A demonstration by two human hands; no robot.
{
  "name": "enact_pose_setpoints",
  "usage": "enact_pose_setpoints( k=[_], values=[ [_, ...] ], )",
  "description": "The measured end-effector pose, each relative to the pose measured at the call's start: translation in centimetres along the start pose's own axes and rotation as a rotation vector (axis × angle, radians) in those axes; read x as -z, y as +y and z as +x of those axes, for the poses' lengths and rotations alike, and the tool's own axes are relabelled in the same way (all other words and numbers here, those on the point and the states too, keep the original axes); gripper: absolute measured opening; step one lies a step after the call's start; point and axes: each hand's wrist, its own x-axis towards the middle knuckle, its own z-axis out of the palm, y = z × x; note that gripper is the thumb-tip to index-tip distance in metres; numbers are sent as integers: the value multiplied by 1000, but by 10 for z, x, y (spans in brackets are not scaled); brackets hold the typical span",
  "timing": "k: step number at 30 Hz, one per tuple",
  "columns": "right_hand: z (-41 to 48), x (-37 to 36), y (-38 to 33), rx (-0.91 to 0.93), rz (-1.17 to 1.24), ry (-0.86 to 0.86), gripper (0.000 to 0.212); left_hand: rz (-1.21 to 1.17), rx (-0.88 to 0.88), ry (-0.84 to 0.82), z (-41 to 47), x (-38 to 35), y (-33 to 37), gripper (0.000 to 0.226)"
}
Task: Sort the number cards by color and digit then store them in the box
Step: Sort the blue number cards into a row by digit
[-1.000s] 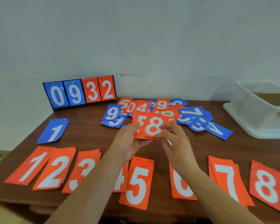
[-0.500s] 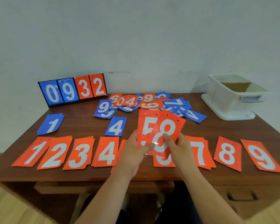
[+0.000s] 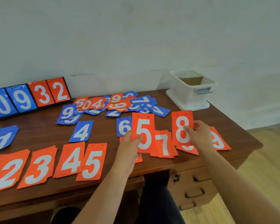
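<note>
My left hand (image 3: 128,147) pinches an orange 5 card (image 3: 143,131) upright above the table. My right hand (image 3: 199,135) pinches an orange 8 card (image 3: 182,126) over the orange 8 stack (image 3: 188,148), which is mostly hidden. Orange stacks lie in a front row: 2 (image 3: 8,172), 3 (image 3: 39,167), 4 (image 3: 71,159), 5 (image 3: 92,162), 7 (image 3: 164,144), 9 (image 3: 219,139). Blue 1 (image 3: 3,138), 4 (image 3: 82,130) and 6 (image 3: 123,126) cards lie behind them. A mixed heap of cards (image 3: 116,104) sits further back. The white box (image 3: 191,89) stands at the back right.
A flip scoreboard (image 3: 29,96) reading 0932 leans against the wall at the back left. The wooden table (image 3: 217,118) has drawers at the front right, and its right edge drops to a wood floor. A white lid lies under the box.
The two orange cards I held fanned together have been split apart: the 5 stays in my left hand, the 8 has moved right in my right hand. My view turned to the right.
</note>
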Motion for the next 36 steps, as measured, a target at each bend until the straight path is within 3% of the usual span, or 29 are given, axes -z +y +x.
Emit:
enact_pose_setpoints(
  k=[8, 13, 16, 18, 21, 24, 30, 34, 36],
  values=[
    [39, -5, 56, -92, -420, -7, 42, 16, 78, -1, 7, -25, -5, 68],
    [37, -16, 70, -50, -827, 77, 44, 30, 109, 22, 13, -22, -14, 65],
    [27, -18, 49, 42, -540, 63, 37, 30, 106, 34, 15, -19, -18, 63],
    [15, -25, 20, 55, -214, -65, 27, 21, 100, 29, 15, -19, -19, 59],
    [-12, -40, -28, 54, 85, -297, 32, -34, 82, 27, 11, -17, -16, 46],
    [-34, -62, -49, 95, 126, -446, 22, -39, 49, 69, 10, -7, -13, 40],
    [-62, -110, -59, 114, 134, -550, 7, 174, -48, 217, 0, 47, 1, 31],
    [-86, -147, -65, 144, 94, -596, 13, 673, -267, 402, -14, 104, 8, 21],
    [-94, -165, -66, 147, 100, -575, 13, 964, -296, 446, -25, 131, 6, 20]
  ],
)
